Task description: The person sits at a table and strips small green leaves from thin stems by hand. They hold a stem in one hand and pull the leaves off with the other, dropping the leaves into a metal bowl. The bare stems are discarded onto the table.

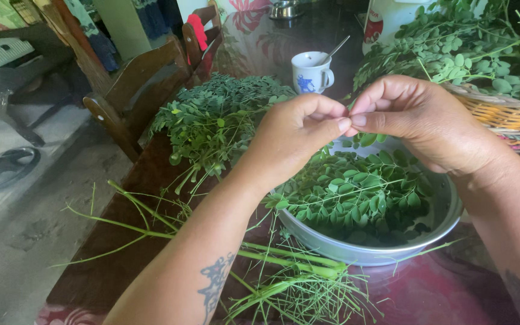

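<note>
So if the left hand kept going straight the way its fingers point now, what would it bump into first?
The left hand points toward the right hand, and their fingertips already meet around a thin green sprig. So it would meet the right hand's fingers at once, above the metal bowl, though depth is hard to judge.

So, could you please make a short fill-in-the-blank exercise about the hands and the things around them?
1. The left hand and right hand pinch a leafy sprig above a metal ____.
2. The white cup has a ____ standing in it.
3. Leafy branches fill a woven ____ on the right.
4. Bare green ____ lie on the table near the left forearm.

Missing words: bowl; spoon; basket; stalks
</note>
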